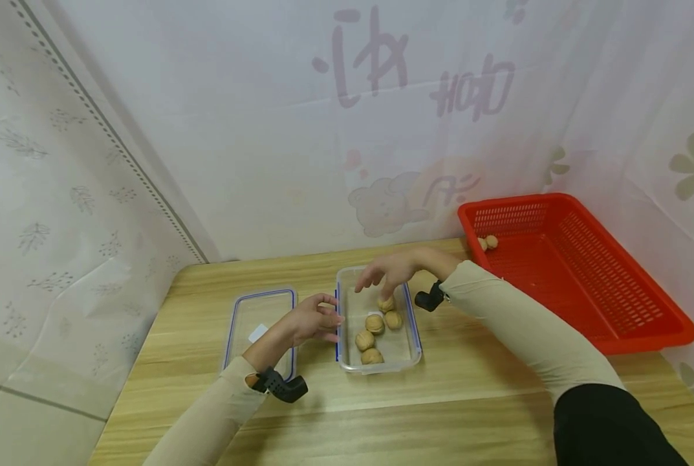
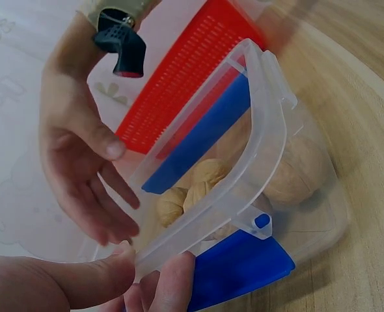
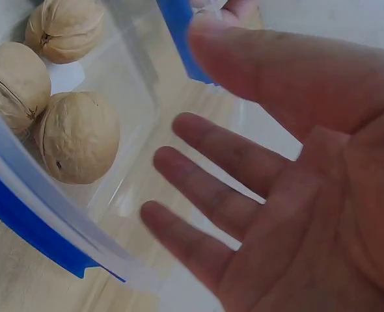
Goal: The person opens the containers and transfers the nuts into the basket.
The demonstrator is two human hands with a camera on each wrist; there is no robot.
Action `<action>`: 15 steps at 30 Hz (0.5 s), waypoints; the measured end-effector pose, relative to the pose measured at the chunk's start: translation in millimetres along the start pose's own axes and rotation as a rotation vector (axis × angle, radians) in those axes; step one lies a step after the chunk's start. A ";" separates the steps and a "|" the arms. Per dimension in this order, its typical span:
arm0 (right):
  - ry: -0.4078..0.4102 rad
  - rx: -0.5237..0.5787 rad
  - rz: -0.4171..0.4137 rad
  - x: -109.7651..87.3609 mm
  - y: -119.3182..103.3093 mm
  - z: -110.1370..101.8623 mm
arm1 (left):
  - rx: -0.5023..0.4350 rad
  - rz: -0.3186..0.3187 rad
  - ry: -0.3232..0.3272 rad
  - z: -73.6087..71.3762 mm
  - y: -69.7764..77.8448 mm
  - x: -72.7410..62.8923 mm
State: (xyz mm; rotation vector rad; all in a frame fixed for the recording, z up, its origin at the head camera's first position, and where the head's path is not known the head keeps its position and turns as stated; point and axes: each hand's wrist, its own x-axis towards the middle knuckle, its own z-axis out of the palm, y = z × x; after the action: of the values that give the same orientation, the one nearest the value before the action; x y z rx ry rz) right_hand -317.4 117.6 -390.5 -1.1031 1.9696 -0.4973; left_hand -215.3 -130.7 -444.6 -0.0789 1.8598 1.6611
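Observation:
A clear plastic food container [image 1: 363, 371] with blue side clips stands on the table, several walnuts [image 1: 374, 324] inside it. At its left side, my left hand [image 1: 314, 318] pinches the rim between thumb and fingers, as the left wrist view shows up close. Over the far end of the container hovers my right hand [image 1: 390, 268], fingers spread and pointing down. Nothing is in its palm in the right wrist view, where a walnut [image 3: 80, 138] lies beyond the fingertips, inside the container.
Left of the container lies its clear lid [image 1: 265, 293] with a blue seal, partly behind my left forearm. A red plastic basket [image 1: 556, 291] stands at the right, with a pair of walnuts [image 1: 491, 242] in its far left corner. A patterned curtain hangs behind the wooden table [image 1: 440, 427].

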 end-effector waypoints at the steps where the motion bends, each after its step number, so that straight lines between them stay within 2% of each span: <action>1: -0.017 -0.009 0.011 2.6 0.5 -0.1 | -0.001 0.001 0.000 0.2 0.1 0.1; 7: -0.079 -0.079 0.081 12.2 -0.5 1.8 | 0.001 -0.003 0.002 1.3 0.1 0.4; 15: -0.085 -0.115 0.198 17.9 -0.8 7.6 | 0.000 0.002 0.001 0.9 -0.1 0.6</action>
State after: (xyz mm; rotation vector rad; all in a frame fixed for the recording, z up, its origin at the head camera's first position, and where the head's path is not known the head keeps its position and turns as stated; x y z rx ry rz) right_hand -316.1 102.4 -402.7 -0.9689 2.0261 -0.2305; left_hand -215.4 -129.8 -445.0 -0.0784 1.8607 1.6626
